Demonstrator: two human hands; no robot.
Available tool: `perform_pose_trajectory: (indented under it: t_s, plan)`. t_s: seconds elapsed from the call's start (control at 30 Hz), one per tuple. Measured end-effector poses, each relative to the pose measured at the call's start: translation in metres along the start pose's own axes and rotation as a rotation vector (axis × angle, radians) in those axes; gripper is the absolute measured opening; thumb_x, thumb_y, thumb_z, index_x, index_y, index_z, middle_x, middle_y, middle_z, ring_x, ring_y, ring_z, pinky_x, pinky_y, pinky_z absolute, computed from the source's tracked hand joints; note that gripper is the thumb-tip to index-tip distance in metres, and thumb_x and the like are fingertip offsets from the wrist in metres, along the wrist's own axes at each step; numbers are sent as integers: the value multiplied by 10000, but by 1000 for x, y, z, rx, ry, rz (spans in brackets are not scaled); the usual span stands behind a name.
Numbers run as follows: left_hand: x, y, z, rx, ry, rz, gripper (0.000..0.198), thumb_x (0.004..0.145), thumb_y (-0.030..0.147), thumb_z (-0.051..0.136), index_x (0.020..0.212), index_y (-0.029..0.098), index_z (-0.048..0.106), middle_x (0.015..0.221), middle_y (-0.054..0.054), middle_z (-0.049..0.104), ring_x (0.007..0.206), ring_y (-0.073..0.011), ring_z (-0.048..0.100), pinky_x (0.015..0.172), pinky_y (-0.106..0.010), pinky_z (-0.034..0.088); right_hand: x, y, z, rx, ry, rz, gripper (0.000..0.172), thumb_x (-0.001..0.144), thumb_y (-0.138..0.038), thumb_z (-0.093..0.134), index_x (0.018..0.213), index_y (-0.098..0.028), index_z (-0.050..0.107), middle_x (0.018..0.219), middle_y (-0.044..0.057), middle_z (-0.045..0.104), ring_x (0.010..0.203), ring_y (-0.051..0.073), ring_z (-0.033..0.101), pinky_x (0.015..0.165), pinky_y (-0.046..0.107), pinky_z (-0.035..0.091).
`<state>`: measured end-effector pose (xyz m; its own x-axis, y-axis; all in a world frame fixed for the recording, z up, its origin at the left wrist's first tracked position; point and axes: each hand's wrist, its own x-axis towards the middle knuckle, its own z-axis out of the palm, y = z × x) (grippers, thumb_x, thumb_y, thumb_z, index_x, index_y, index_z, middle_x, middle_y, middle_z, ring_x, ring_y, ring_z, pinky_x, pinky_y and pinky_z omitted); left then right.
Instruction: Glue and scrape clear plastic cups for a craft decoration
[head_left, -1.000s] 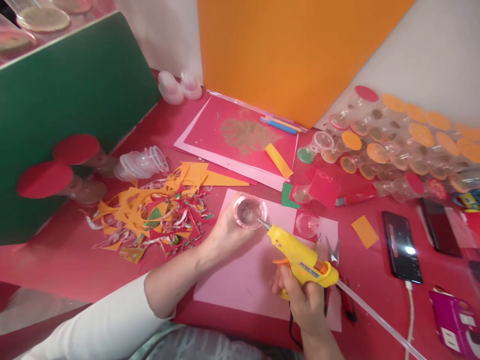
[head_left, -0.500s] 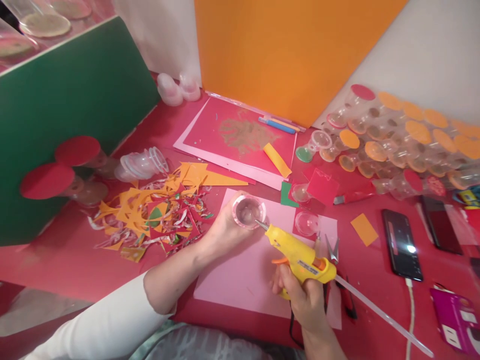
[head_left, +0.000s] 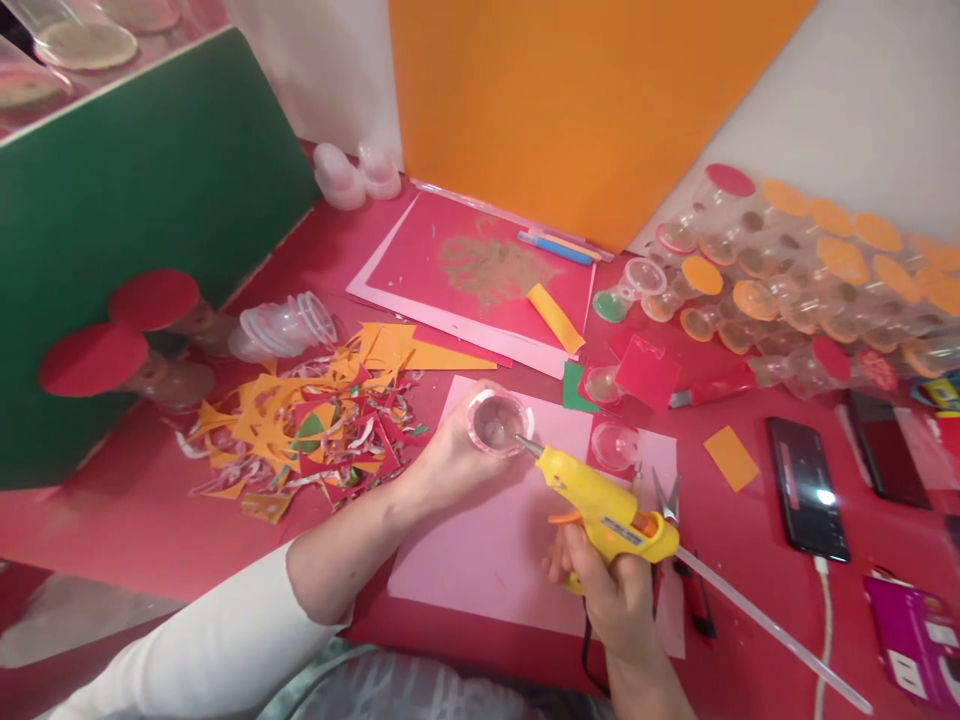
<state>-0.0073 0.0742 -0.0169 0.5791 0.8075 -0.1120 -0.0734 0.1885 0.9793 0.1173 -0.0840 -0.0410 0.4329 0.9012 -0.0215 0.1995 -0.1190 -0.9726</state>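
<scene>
My left hand [head_left: 450, 445] is wrapped round a clear plastic cup [head_left: 499, 420], its open rim facing up toward me. In my right hand [head_left: 600, 570] is a yellow glue gun [head_left: 600, 500] with an orange trigger, gripped by the handle. Its metal nozzle points left at the cup's rim, touching or very close to it. A long clear glue stick [head_left: 772, 625] sticks out of the gun's back. Under both hands lies a sheet of pink paper [head_left: 465, 560].
Paper scraps [head_left: 307, 430] are heaped on the left, near stacked clear cups [head_left: 285, 328]. Joined cups with orange discs [head_left: 840, 258] crowd the right back. Scissors [head_left: 666, 495], a phone [head_left: 806, 490] and a yellow paper piece [head_left: 731, 458] lie to the right. An orange board [head_left: 585, 110] stands behind.
The glue gun in my right hand has shifted slightly right and down. My left hand holds the cup in nearly the same place.
</scene>
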Motion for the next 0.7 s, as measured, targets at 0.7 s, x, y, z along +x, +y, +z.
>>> perform_pose_trajectory:
  t_s: [0.7]
  plan:
    - [-1,-4,1,28,14,-18,288,625,237,775,799,191,550,793,-3,595,711,-135,552,671,-274,454,2,-1,-4,175,-14,173,436,897,-487,657,555,-253,519,467,-3,621,402,191,623,408,307,560]
